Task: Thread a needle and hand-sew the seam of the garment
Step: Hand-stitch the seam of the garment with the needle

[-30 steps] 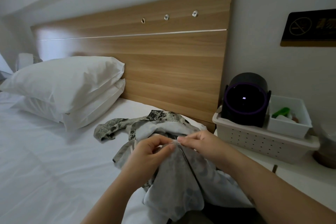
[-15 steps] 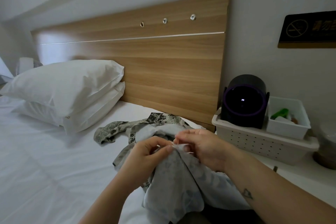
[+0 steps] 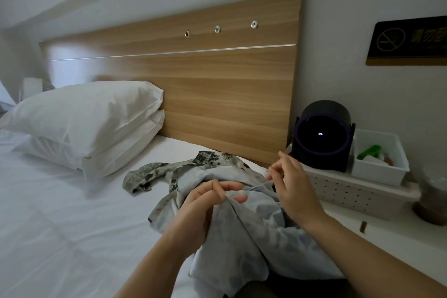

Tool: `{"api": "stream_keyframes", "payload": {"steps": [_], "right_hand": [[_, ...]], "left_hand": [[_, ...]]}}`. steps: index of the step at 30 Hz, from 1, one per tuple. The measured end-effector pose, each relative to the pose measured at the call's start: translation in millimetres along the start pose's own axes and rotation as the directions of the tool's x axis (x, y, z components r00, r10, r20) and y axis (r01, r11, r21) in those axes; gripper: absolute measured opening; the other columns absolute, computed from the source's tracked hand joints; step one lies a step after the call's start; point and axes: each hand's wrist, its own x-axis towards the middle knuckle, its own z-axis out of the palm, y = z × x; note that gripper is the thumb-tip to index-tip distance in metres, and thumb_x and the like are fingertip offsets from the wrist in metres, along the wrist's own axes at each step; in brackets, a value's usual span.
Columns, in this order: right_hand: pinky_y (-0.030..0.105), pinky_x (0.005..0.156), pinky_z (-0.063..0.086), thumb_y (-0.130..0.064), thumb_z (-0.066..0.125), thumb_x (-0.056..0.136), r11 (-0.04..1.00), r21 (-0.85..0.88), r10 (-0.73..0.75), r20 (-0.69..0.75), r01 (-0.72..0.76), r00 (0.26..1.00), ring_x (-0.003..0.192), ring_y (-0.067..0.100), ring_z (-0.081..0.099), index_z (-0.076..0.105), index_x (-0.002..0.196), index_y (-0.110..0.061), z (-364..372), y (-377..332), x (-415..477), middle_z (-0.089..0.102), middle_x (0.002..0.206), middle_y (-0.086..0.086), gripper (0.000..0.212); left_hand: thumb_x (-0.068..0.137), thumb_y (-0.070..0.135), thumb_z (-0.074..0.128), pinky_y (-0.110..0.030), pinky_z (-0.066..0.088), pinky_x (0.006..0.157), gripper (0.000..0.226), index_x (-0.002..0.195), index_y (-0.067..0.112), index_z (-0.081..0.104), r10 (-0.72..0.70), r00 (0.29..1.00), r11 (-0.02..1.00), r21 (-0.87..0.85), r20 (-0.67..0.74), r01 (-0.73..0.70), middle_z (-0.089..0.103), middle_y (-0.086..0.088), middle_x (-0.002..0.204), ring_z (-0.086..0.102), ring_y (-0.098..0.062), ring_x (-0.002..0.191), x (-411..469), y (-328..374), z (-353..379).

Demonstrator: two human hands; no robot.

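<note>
The bed [image 3: 48, 213] carries the garment [image 3: 242, 237], a camouflage-print piece lying inside out, bunched at the near edge and over the person's lap. The left hand [image 3: 205, 208] pinches a raised fold of it, thumb and fingers curled on the seam. The right hand [image 3: 295, 189] is held up just beside it, fingertips pinched on a pale thread [image 3: 256, 185] that runs taut to the fold. The needle is presumably in that pinch, but it is too small to make out. Judging by this, a stitch is being drawn through. The next move calls for snugging the thread without puckering, then re-entering the seam close by.
</note>
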Motion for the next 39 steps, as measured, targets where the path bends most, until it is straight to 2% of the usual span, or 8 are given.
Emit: {"api": "stream_keyframes", "payload": {"steps": [4,10,15,18,23,29,34,39], "right_hand": [[0.028,0.108,0.018,-0.019,0.05,0.093,0.981,-0.192,-0.006,0.018,0.01,1.0,0.123,0.022,0.047,0.053,0.078,-0.016,-4,30,-7,0.059,0.1,0.002,0.016],[0.053,0.106,0.035,-0.014,0.054,0.093,0.966,-0.235,0.104,-0.031,-0.108,0.994,0.107,0.018,0.051,0.049,0.077,-0.018,-16,45,-6,0.05,0.087,-0.008,0.017],[0.029,0.069,0.051,-0.018,0.052,0.095,0.984,0.122,0.138,-0.047,-0.132,0.989,0.078,0.013,0.06,0.055,0.082,-0.017,-15,-15,-1,0.063,0.079,-0.003,0.013],[0.024,0.062,0.049,-0.024,0.049,0.097,0.948,0.302,0.096,0.035,-0.102,0.995,0.07,0.007,0.06,0.051,0.081,-0.027,-2,-64,-15,0.062,0.073,-0.007,0.016],[0.023,0.064,0.05,-0.027,0.041,0.1,0.956,0.275,0.1,0.034,-0.106,0.994,0.073,0.004,0.057,0.04,0.081,-0.032,18,-84,-33,0.055,0.076,-0.01,0.019],[0.011,0.058,0.044,-0.023,0.044,0.099,0.938,0.334,0.096,0.011,-0.094,0.995,0.068,-0.003,0.054,0.04,0.08,-0.032,27,-83,-40,0.05,0.066,-0.014,0.021],[0.012,0.057,0.04,-0.02,0.052,0.096,0.939,0.329,0.057,0.146,-0.103,0.988,0.061,0.001,0.052,0.051,0.079,-0.026,4,-68,-24,0.054,0.065,-0.009,0.018],[0.013,0.056,0.041,-0.021,0.059,0.092,0.969,0.219,0.043,0.313,-0.116,0.949,0.057,0.001,0.051,0.064,0.084,-0.029,-13,-58,-12,0.059,0.063,-0.009,0.013]], "left_hand": [[0.069,0.007,0.057,-0.03,0.056,0.079,0.016,0.054,0.012,0.06,0.006,1.0,0.998,-0.064,-0.018,-0.007,0.071,-0.013,0.096,0.071,-0.024,0.094,3,1,0],[0.068,0.006,0.059,-0.028,0.056,0.069,0.013,0.056,0.01,0.06,0.02,0.998,0.995,-0.101,-0.052,-0.025,0.071,-0.015,0.09,0.072,-0.026,0.09,5,3,-5],[0.074,0.0,0.064,-0.034,0.059,0.076,0.014,0.064,0.007,0.055,0.016,0.993,0.997,-0.07,-0.118,-0.025,0.071,-0.018,0.095,0.07,-0.028,0.094,7,2,-3],[0.087,-0.003,0.05,-0.033,0.057,0.078,0.021,0.068,0.004,0.054,0.036,0.988,0.999,0.005,-0.147,-0.036,0.071,-0.019,0.097,0.07,-0.027,0.094,8,0,-1],[0.087,0.005,0.055,-0.03,0.056,0.075,0.027,0.068,0.014,0.072,0.061,0.991,0.982,0.185,-0.123,-0.037,0.073,-0.016,0.094,0.071,-0.026,0.091,3,1,0],[0.077,0.022,0.063,-0.039,0.051,0.089,0.016,0.062,0.024,0.069,0.119,0.984,0.918,0.393,-0.134,-0.057,0.074,-0.003,0.099,0.068,-0.025,0.099,0,4,-4],[0.086,0.023,0.068,-0.027,0.041,0.064,0.014,0.073,0.027,0.072,0.137,0.98,0.765,0.644,-0.141,-0.015,0.067,-0.003,0.071,0.054,-0.017,0.066,-2,7,-13],[0.083,0.021,0.073,-0.013,0.043,0.061,0.011,0.073,0.027,0.072,0.166,0.983,0.666,0.744,-0.08,-0.052,0.066,0.014,0.065,0.057,-0.001,0.062,-2,6,-15]]}}
